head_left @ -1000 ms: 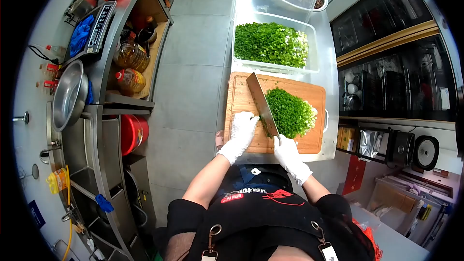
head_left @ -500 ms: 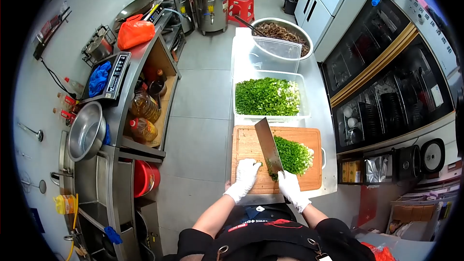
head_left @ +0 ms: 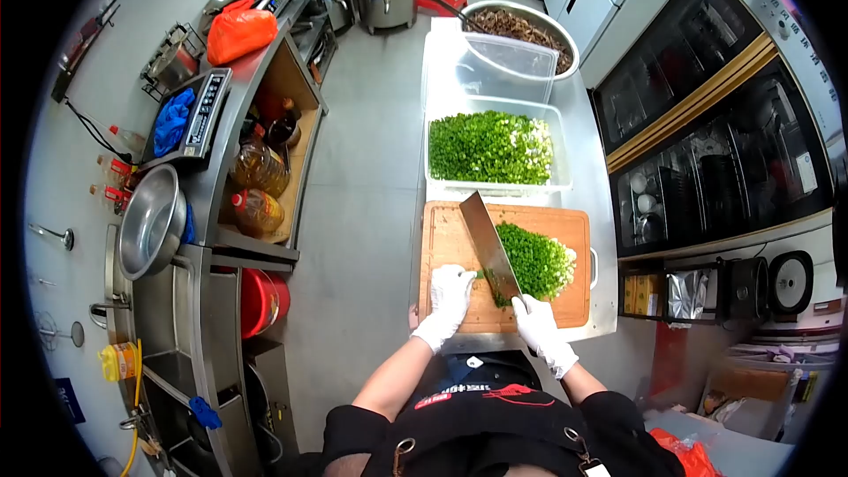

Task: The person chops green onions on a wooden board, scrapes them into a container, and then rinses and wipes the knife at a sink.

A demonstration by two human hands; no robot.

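Note:
My gloved right hand [head_left: 541, 327] is wrapped round the handle of a cleaver [head_left: 491, 247]. Its broad blade slants up and left across the wooden cutting board [head_left: 442, 238]. Right of the blade lies a heap of chopped spring onions [head_left: 534, 258], green with white bits at its right side. My left hand [head_left: 450, 297], gloved too, rests on the board left of the blade with its fingers curled together. A short green spring onion piece [head_left: 480, 274] shows at its fingertips; how much of it the hand covers is hidden.
Beyond the board a clear plastic tub [head_left: 565, 146] holds more chopped spring onions. Its lid [head_left: 508, 66] leans behind, near a large steel bowl [head_left: 570, 35] of brown food. A counter with a steel basin [head_left: 152, 223] stands left, a glass-door cabinet [head_left: 707, 132] right.
The view has tilted, so the board and tub sit higher in the picture. Both hands keep their places at the board, and the cleaver still slants beside the heap.

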